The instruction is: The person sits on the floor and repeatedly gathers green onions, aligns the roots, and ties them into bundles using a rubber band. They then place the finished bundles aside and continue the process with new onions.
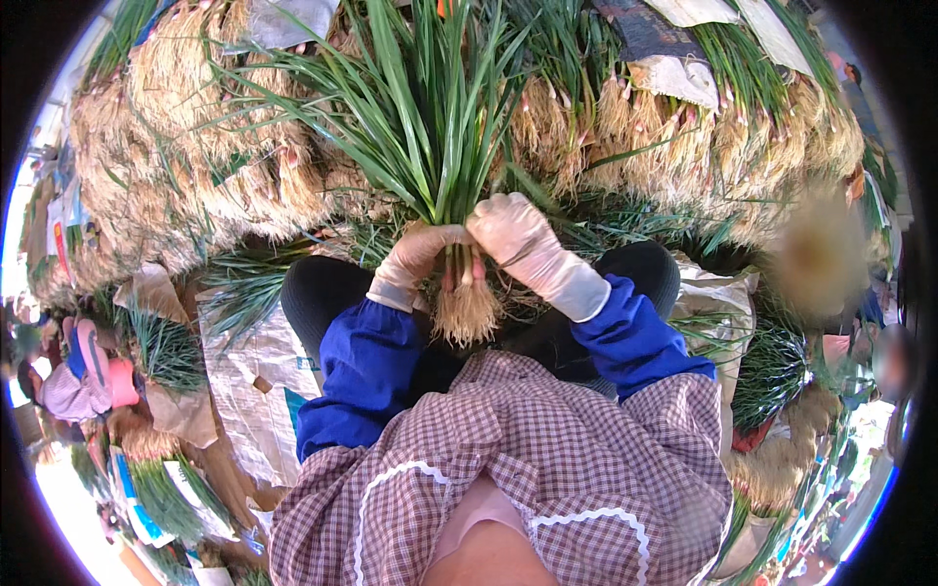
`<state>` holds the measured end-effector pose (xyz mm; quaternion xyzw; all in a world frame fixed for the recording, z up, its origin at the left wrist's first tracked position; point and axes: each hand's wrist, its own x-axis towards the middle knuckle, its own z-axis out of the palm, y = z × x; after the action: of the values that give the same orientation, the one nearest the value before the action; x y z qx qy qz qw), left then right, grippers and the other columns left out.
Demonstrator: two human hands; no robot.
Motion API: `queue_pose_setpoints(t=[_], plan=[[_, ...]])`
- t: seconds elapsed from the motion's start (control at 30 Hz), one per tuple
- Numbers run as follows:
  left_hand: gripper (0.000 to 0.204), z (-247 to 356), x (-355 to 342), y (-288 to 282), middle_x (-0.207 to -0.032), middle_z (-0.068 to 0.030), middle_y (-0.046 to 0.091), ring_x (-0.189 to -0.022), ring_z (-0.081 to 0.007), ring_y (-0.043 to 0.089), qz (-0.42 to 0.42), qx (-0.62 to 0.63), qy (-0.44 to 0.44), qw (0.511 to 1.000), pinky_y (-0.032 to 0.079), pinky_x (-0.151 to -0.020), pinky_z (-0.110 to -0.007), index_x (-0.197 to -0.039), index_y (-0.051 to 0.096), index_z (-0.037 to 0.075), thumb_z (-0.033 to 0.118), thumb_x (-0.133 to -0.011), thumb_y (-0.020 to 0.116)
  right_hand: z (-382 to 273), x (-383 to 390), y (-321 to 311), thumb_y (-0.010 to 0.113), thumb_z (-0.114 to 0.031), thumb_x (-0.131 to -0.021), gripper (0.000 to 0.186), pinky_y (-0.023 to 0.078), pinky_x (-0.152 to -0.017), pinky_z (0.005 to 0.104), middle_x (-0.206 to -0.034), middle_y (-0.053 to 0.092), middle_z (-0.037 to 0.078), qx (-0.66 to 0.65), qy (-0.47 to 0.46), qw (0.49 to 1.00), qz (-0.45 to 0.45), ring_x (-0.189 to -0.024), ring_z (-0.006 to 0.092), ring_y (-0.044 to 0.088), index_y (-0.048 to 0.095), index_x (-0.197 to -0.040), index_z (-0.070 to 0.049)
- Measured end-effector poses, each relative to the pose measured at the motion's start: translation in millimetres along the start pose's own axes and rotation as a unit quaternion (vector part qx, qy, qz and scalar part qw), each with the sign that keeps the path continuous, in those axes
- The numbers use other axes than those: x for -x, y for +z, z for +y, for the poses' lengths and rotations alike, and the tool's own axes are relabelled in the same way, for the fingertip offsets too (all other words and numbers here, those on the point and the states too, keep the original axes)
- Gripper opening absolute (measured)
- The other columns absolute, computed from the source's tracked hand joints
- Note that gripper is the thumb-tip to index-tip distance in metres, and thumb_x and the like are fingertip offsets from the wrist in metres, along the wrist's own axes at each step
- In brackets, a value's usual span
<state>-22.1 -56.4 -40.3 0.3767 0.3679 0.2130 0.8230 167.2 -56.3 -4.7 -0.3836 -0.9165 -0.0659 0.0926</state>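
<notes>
In the head view, the gloved left hand (418, 258) wraps around the stems of a green plant bundle (432, 146), whose leaves fan out beyond the hands and whose pale roots (467, 313) hang on their near side. The gloved right hand (518, 239) is curled closed against the bundle's right side; whether it grips anything, I cannot tell. Piled rooted plants (703, 142) lie beyond both hands, and a white sheet (239, 391) spreads to their near left.
</notes>
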Motion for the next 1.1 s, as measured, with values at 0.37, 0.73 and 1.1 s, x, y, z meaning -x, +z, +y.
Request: queue_pose_setpoints(t=[0.37,0.73,1.1], plan=[[0.063,24.6,36.2,29.4,-0.073,-0.0120,0.059,-0.057,-0.0228,0.059,-0.032,0.177,0.199,0.963,0.050,-0.045,-0.030,-0.133,0.042,-0.005,0.006,-0.076,0.065,143.3,-38.2,50.2,0.054,-0.039,-0.095,0.031,0.050,-0.062,0.0402,-0.080,0.066,0.013,-0.209,0.370,0.905,0.004,-0.075,0.0289,0.065,0.063,-0.090,-0.009],[0.030,43.3,8.9,21.4,-0.090,-0.0065,0.068,-0.078,-0.0176,0.065,0.166,0.115,0.242,0.949,0.053,-0.072,-0.029,-0.111,0.063,0.000,0.015,-0.086,0.067,37.6,-16.3,-38.1,0.061,-0.034,-0.090,0.025,0.052,-0.065,0.0347,-0.078,0.067,0.010,-0.229,0.320,0.919,0.013,-0.072,0.0212,0.065,0.063,-0.090,-0.009],[0.023,-16.2,-12.3,23.3,-0.083,-0.0078,0.070,-0.068,-0.0152,0.065,0.120,0.122,0.292,0.941,0.053,-0.063,-0.029,-0.091,0.072,0.001,0.023,-0.084,0.070,-72.0,-23.4,-187.5,0.057,-0.020,-0.091,0.017,0.049,-0.070,0.0280,-0.093,0.064,0.009,-0.537,0.204,0.657,0.489,-0.080,0.0190,0.059,0.058,-0.099,-0.005]])
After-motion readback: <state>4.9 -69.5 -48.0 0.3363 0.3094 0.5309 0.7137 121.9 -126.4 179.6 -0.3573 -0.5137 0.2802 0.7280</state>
